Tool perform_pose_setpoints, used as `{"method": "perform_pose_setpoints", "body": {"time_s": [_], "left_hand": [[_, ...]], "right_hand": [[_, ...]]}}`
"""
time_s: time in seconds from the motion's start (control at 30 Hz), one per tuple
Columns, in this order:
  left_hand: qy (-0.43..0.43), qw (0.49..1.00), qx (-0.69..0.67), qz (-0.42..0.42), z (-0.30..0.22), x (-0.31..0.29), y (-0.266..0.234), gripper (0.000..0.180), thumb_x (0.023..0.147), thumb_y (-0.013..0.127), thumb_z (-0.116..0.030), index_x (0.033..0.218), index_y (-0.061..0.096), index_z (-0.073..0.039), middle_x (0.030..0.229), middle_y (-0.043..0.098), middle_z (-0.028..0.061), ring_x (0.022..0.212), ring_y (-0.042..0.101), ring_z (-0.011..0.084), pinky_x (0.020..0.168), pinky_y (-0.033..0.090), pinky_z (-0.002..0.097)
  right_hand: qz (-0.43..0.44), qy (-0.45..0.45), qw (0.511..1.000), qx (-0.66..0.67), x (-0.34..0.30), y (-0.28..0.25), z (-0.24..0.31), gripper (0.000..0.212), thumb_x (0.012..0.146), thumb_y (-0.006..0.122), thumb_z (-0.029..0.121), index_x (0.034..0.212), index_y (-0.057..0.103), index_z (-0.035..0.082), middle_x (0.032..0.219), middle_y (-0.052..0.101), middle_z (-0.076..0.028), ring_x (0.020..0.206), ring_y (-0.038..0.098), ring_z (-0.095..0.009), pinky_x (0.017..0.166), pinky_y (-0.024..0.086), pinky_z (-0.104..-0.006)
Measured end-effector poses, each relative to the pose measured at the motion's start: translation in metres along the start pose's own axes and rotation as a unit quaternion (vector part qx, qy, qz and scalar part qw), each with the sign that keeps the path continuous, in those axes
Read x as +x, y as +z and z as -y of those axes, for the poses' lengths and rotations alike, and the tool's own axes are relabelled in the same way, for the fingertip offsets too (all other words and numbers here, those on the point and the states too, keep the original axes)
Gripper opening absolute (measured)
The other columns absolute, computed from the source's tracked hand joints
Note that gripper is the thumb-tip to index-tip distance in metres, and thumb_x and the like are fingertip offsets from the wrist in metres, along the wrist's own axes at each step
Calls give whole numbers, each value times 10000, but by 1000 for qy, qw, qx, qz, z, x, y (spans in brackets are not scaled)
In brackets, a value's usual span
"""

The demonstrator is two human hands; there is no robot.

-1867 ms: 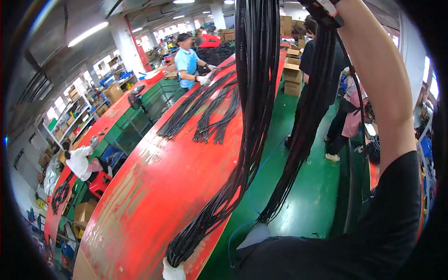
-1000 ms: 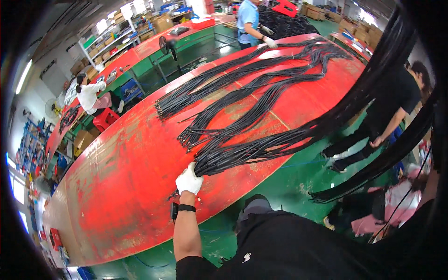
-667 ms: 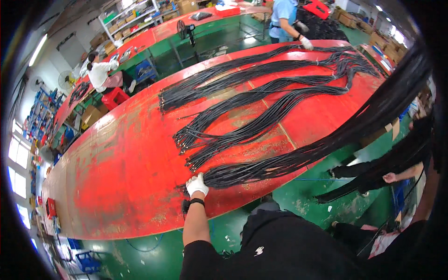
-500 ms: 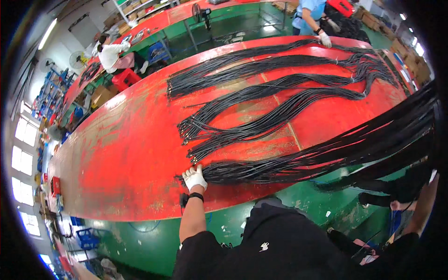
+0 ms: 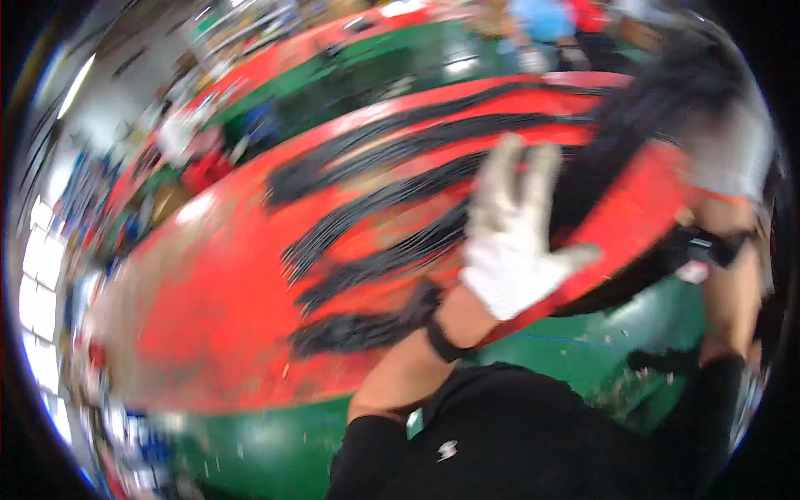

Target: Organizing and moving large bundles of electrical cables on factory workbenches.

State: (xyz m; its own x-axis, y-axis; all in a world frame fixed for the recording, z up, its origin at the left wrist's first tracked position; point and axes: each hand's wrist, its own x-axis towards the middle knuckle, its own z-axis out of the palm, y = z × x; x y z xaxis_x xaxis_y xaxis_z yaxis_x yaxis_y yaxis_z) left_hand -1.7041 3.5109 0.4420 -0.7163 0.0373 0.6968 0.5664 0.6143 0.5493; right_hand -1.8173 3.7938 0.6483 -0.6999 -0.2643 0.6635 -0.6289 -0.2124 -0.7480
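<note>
My left hand [image 5: 521, 237], in a white glove, is stretched out over the red table with its fingers spread and nothing in them. Beneath and beyond it runs a bundle of black cables [image 5: 612, 133], rising off the table toward the upper right. There my right hand [image 5: 733, 154], also gloved, holds the raised bundle; motion blurs its fingers. The bundle's other end [image 5: 346, 333] lies at the table's near side. Further bundles of black cables [image 5: 375, 196] lie side by side across the table, partly hidden by my left hand.
The long red table [image 5: 200, 317] curves across the view above a green floor [image 5: 275, 450]. Past its far edge stands a person in light blue [image 5: 542, 21]. Another person in white [image 5: 177, 133] is at the far left, near a red stool [image 5: 204, 171].
My left hand has left the near bundle's end, moved right and opened. My right hand has come up into view at the right, and the bundle there is raised higher. The view has shifted and blurred.
</note>
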Motion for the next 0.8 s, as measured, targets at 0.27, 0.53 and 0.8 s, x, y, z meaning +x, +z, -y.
{"method": "perform_pose_setpoints", "body": {"time_s": [0.27, 0.53, 0.8], "left_hand": [[70, 980, -180, -43, -97, 116, 13, 1062, 865, 866, -343, 1664, 298, 64, 1635, 469, 219, 1537, 439, 317, 1289, 331, 449], [152, 973, -100, -144, -89, 147, 1, 769, 796, 606, 28, 1554, 480, 72, 1503, 602, 211, 1348, 604, 306, 1214, 414, 430], [120, 981, -53, -145, -53, 155, -24, 728, 813, 622, 13, 1532, 524, 68, 1401, 661, 179, 1271, 647, 266, 1172, 454, 408]], "right_hand": [[-61, -94, 982, -151, -69, 99, -25, 344, 1064, 578, 294, 1336, 705, 127, 1206, 752, -157, 1044, 723, -296, 939, 559, -422], [-107, -153, 974, 128, -110, 85, -6, 331, 1098, 624, 283, 1317, 713, 51, 1117, 786, -115, 1034, 721, -180, 982, 547, -341], [-118, 226, 876, 410, -292, 82, -177, 313, 1070, 580, 273, 1292, 641, 60, 1195, 640, 7, 1067, 571, -134, 943, 494, -339]]}}
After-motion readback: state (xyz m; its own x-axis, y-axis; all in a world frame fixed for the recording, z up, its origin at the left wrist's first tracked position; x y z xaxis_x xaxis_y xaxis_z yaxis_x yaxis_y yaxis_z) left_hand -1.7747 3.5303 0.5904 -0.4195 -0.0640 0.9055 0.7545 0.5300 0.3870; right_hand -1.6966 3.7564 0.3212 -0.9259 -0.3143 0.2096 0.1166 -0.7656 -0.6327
